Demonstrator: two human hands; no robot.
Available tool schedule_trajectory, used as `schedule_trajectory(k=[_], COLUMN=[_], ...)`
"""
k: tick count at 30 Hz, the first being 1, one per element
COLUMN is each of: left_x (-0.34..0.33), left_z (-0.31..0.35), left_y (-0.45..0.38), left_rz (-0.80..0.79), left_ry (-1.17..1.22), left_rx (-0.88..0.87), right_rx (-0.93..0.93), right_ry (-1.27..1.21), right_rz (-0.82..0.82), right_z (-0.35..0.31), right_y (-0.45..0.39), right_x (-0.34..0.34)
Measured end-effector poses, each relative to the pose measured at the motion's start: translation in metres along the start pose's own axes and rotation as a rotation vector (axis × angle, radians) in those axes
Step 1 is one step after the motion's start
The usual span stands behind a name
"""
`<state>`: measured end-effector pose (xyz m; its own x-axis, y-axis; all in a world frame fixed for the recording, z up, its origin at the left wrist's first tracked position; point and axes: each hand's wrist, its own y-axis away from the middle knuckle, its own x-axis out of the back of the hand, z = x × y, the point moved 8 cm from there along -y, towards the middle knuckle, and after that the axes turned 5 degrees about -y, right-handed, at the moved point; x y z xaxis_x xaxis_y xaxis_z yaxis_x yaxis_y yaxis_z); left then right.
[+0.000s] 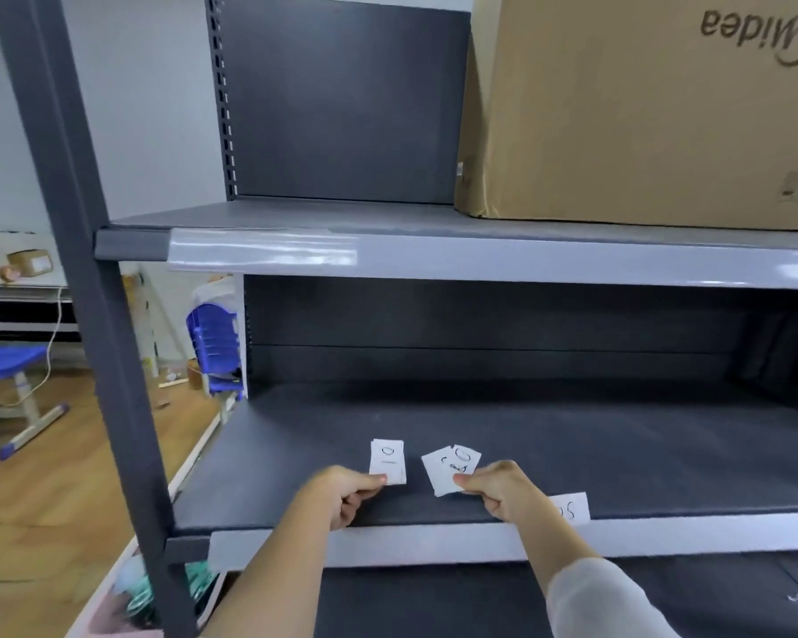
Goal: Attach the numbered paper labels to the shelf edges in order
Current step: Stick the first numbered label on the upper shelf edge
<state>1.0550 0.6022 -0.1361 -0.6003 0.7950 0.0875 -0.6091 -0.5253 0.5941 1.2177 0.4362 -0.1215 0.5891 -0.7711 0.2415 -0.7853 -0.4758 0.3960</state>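
Observation:
My left hand (pixel 349 495) pinches a small stack of white paper labels (pixel 387 460) just above the dark middle shelf (pixel 618 453); the top label bears a handwritten "0". To its right, my right hand (pixel 498 492) pinches a fanned bunch of numbered labels (pixel 450 465). One more label (pixel 572 508), marked "05", lies on the shelf near its front edge, right of my right hand. The pale edge strip (pixel 411 543) of this shelf runs below my wrists. The upper shelf has a glossy edge strip (pixel 480 260).
A large cardboard box (pixel 641 108) stands on the upper shelf at the right. A dark upright post (pixel 93 292) rises at the left. Beyond it are blue chairs (pixel 5 361), a wooden floor and a table with small boxes. A lower shelf (pixel 434 600) sits beneath.

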Motion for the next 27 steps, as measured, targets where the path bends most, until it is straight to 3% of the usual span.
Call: schedule_trajectory(k=[5,12,17,24,27], left_x=[0.002,0.005,0.018,0.016,0.014], left_z=[0.005,0.020,0.029,0.038,0.034], left_y=[-0.049,-0.081,-0.095,-0.099,-0.104], left_rz=[0.021,0.026,0.158,0.155,0.109], left_ry=[-0.090,-0.326,-0.713,-0.879,-0.844], left_rx=[0.053,0.098,0.094,0.120,0.154], right_rx=[-0.012,-0.082,-0.087,-0.127,-0.157], right_ry=[0.030,0.341,0.514,0.869,0.925], right_rz=[0.012,0.042,0.046,0.041,0.015], right_z=[-0.008,-0.011,-0.015,-0.033,-0.032], right_y=[-0.023,-0.065,-0.087,-0.086,-0.088], right_x=[-0.004,-0.001,-0.007,-0.012,-0.015])
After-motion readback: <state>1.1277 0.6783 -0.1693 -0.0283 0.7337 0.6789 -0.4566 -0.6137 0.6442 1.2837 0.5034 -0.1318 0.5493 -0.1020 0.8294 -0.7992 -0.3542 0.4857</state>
